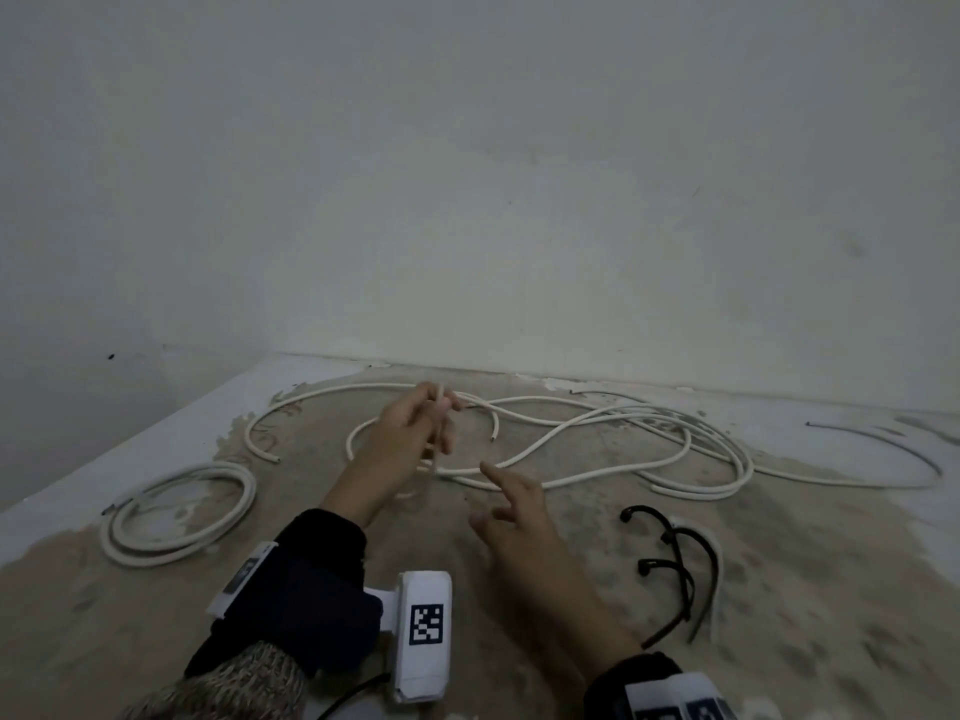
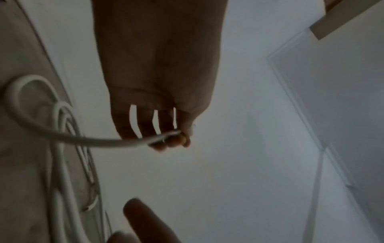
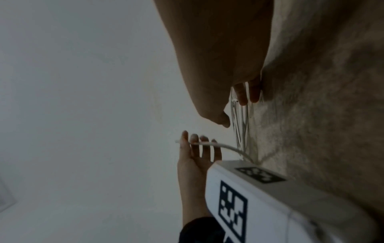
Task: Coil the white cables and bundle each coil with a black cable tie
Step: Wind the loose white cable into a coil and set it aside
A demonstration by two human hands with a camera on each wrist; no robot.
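We hold one end of a loose white cable (image 1: 524, 452) in our left hand (image 1: 410, 428), lifted off the counter (image 1: 779, 563); in the left wrist view the fingertips (image 2: 174, 141) and thumb are pinched together on the cable just behind its cut end. From that grip the cable drops down to the counter and joins the tangle of loose loops that sprawls across the counter, chiefly to the right and toward the wall (image 1: 467, 174). Its long run therefore lies rightward of the grip, on the side of our right hand (image 1: 519, 517).

That hand is empty, fingers spread and relaxed, hovering just above the counter with the index finger pointing at the nearest strand. It is the nearer hand to the slack, so we judge it should gather the next length and feed it toward the left hand to form a loop.

A coil of white cable (image 1: 176, 517) lies well apart at the left; we cannot see a tie on it. The black cable ties (image 1: 675, 569) lie near the right hand, on its right.

No brand or legible writing shows; only square black-and-white coded markers (image 1: 427, 624) on the wrist units.
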